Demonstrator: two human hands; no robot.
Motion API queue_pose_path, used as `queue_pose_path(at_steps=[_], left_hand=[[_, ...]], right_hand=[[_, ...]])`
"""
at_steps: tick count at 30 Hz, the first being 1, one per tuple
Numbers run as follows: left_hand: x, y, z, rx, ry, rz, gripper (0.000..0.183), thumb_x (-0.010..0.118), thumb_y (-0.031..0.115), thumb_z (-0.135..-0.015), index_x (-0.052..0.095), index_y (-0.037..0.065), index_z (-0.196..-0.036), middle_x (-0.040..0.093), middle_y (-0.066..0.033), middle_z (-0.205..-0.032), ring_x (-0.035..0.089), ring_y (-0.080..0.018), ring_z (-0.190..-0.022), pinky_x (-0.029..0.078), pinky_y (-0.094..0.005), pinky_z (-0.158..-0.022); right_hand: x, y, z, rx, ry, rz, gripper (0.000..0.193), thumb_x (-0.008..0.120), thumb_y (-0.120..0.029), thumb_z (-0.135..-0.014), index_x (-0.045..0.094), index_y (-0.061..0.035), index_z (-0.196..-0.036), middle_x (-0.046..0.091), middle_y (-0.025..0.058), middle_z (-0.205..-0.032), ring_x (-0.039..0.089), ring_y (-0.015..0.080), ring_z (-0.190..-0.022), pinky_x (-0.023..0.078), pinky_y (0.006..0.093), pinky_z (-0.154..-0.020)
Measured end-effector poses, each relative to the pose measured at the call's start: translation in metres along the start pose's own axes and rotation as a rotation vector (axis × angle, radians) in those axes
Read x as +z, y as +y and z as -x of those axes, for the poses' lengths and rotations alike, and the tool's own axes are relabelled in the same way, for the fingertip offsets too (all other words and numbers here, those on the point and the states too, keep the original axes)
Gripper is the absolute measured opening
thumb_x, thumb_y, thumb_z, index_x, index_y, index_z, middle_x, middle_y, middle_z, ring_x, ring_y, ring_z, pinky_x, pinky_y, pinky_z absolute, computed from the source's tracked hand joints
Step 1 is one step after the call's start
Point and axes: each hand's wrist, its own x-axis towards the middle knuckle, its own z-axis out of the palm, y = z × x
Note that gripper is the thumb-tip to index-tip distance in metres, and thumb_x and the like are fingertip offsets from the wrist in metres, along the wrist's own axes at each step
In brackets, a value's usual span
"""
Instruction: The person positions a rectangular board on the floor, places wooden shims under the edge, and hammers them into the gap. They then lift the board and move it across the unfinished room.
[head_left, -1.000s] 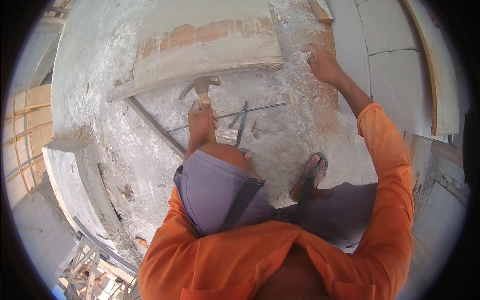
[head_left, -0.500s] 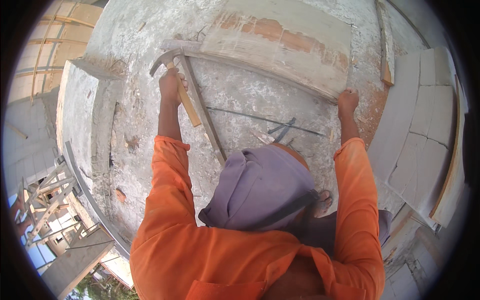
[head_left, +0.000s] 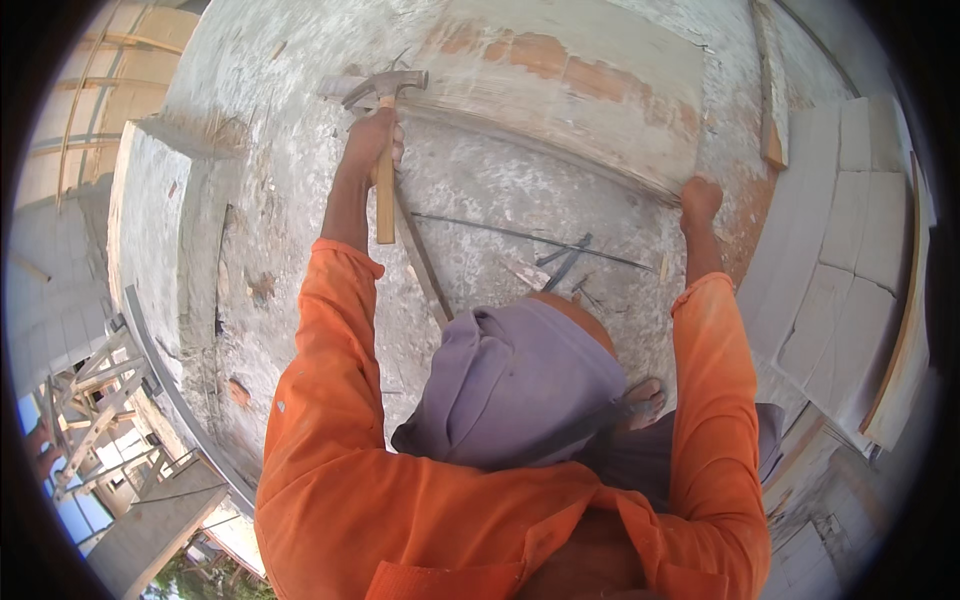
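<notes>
My left hand (head_left: 372, 148) is wrapped round the wooden handle of a claw hammer (head_left: 386, 205). The hammer's metal head is over the left end of the batten along a wide wooden panel's (head_left: 560, 100) near edge; contact cannot be made out. My right hand (head_left: 701, 200) is closed at the panel's near right corner, its fingertips partly hidden. The panel is pale, with a worn reddish band. A narrow wooden strip (head_left: 424, 262) slants from below my left hand toward my knee, which grey-purple cloth (head_left: 520, 385) covers.
Thin dark rods (head_left: 510, 233) and small scraps lie on the rough concrete floor (head_left: 290, 300). A concrete block (head_left: 165, 220) rises at left. Grey slabs (head_left: 845, 240) stand at right, near a loose timber (head_left: 770, 100). Beyond the left edge, wooden scaffolding (head_left: 100, 420) shows lower down.
My left hand has moved right and slightly away from me with the hammer, whose head now lies over the batten and whose handle is more upright. My right hand has barely shifted.
</notes>
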Motion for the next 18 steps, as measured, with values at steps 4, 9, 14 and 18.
queue_pose_path(at_steps=[4, 9, 14, 18], left_hand=[[0.038, 0.012, 0.011, 0.073, 0.024, -0.105, 0.021, 0.048, 0.024, -0.087, 0.051, 0.003, -0.091, 0.049, -0.0042, -0.061, 0.046, -0.0137, -0.041, 0.038, -0.0281, -0.037], [0.020, -0.006, 0.026, 0.072, 0.273, 0.312, 0.020, 0.047, 0.024, -0.087, 0.050, 0.005, -0.088, 0.050, -0.0050, -0.065, 0.047, -0.0153, -0.044, 0.039, -0.0300, -0.040], [-0.011, -0.043, 0.012, 0.007, 0.366, 0.564, 0.021, 0.048, 0.024, -0.085, 0.048, 0.003, -0.085, 0.048, -0.0065, -0.064, 0.048, -0.0165, -0.046, 0.040, -0.0334, -0.042], [0.001, -0.041, -0.002, -0.100, 0.204, 0.281, 0.021, 0.047, 0.024, -0.085, 0.047, 0.004, -0.083, 0.047, -0.0055, -0.064, 0.047, -0.0162, -0.046, 0.040, -0.0334, -0.043]], right_hand=[[-0.009, -0.002, 0.003, 0.025, -0.096, -0.089, 0.026, 0.050, -0.008, -0.080, 0.064, 0.0016, -0.100, 0.063, 0.0185, -0.102, 0.060, 0.0280, -0.093, 0.045, 0.0352, -0.080], [-0.027, 0.000, 0.005, -0.035, -0.120, 0.036, 0.028, 0.048, -0.010, -0.082, 0.062, 0.0050, -0.100, 0.062, 0.0203, -0.103, 0.060, 0.0288, -0.092, 0.044, 0.0364, -0.080], [-0.023, -0.020, 0.026, 0.005, -0.199, 0.090, 0.029, 0.045, -0.010, -0.082, 0.060, 0.0084, -0.099, 0.062, 0.0230, -0.101, 0.059, 0.0304, -0.091, 0.043, 0.0388, -0.079], [-0.027, 0.000, 0.006, -0.064, -0.186, 0.100, 0.029, 0.045, -0.010, -0.082, 0.060, 0.0088, -0.098, 0.062, 0.0231, -0.099, 0.059, 0.0303, -0.090, 0.043, 0.0380, -0.078]])
